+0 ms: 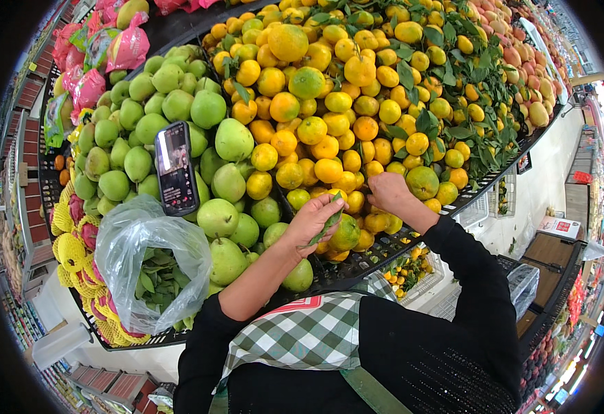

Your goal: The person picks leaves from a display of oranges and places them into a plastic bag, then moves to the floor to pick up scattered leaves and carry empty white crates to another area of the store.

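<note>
My left hand (310,222) grips a green leaf (329,225) between thumb and fingers, just above the front of a heap of mandarins (328,171). Close by on the right, my right hand (391,194) is curled low over the same fruit. Its fingertips are hidden, so whether it holds anything cannot be told. Left of my forearm, a clear plastic bag (113,246) gapes at the top, with loose green leaves (160,277) inside. A smartphone (177,168) with a lit screen leans on the green pears (229,183).
Leafy small mandarins (475,111) and pinkish apples (522,67) fill the display's right side. Dragon fruit in yellow foam nets (72,253) and pink-wrapped fruit (129,44) lie at left. A black slatted rim (384,248) runs before me. Below stands a crate (426,282) of leafy mandarins.
</note>
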Demonstrator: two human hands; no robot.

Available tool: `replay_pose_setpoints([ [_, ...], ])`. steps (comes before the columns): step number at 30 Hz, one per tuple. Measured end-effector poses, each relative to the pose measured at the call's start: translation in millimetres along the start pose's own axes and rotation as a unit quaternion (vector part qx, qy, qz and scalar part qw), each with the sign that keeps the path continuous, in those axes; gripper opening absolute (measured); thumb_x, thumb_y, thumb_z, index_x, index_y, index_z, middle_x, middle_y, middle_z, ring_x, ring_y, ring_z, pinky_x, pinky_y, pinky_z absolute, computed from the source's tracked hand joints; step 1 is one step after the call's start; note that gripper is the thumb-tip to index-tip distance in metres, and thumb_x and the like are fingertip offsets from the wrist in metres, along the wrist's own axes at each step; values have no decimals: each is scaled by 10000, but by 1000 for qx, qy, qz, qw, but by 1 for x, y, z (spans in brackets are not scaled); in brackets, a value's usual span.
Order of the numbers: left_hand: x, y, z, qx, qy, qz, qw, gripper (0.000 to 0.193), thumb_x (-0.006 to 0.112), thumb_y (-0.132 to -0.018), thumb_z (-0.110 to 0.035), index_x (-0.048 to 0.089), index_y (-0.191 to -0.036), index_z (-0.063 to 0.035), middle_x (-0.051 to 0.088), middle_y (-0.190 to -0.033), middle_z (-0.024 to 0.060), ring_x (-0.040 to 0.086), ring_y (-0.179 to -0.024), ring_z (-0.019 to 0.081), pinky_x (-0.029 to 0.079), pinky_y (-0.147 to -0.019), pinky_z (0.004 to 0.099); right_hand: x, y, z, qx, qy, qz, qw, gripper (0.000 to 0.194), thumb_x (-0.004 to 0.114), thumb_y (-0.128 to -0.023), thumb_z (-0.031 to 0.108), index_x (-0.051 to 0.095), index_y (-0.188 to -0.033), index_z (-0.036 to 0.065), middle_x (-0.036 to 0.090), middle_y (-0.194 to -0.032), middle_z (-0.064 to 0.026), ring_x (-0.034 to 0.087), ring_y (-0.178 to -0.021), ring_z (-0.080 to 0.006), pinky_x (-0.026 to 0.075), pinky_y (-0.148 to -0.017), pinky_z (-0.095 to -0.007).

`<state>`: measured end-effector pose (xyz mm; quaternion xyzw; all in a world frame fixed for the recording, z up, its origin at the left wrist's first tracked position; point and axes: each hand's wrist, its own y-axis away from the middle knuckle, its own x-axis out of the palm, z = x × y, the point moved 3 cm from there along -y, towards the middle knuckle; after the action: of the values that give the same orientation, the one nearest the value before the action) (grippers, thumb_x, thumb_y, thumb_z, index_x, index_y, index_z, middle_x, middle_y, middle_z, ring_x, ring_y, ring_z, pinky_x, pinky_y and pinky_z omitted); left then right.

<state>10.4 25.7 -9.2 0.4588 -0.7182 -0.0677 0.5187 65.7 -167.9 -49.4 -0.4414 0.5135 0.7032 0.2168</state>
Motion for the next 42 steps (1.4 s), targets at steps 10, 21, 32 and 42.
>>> replay_pose_setpoints([
  [10,-1,1,-1,-1,3,-1,1000,147,536,-950,-228,554,-927,-84,452,-599,-43,365,-418,41,251,-366,192,12,-9,-3,4,24,21,999,204,634,-789,279,677,-811,80,677,-811,-103,659,-809,-276,538,-677,-394],
  [21,0,1,1,6,-32,-27,999,135,529,-949,-218,569,-993,-96,610,-756,-1,422,-456,43,300,-386,176,-16,15,-37,23,-190,-33,981,292,641,-820,304,627,-801,13,623,-789,-187,603,-759,-373,479,-647,-455],
  [32,2,-1,3,66,5,3,998,238,544,-949,-214,555,-1133,-62,524,-724,-37,365,-457,29,275,-389,174,-43,40,28,23,-683,64,727,264,634,-889,274,563,-744,66,522,-593,39,471,-494,-30,372,-452,-179],
  [42,4,2,-2,140,-68,-77,985,201,584,-933,-181,606,-1045,-16,624,-864,0,575,-755,68,468,-693,210,-26,60,78,24,-797,39,602,231,600,-915,281,622,-870,55,624,-692,12,512,-519,-31,371,-464,-166],
])
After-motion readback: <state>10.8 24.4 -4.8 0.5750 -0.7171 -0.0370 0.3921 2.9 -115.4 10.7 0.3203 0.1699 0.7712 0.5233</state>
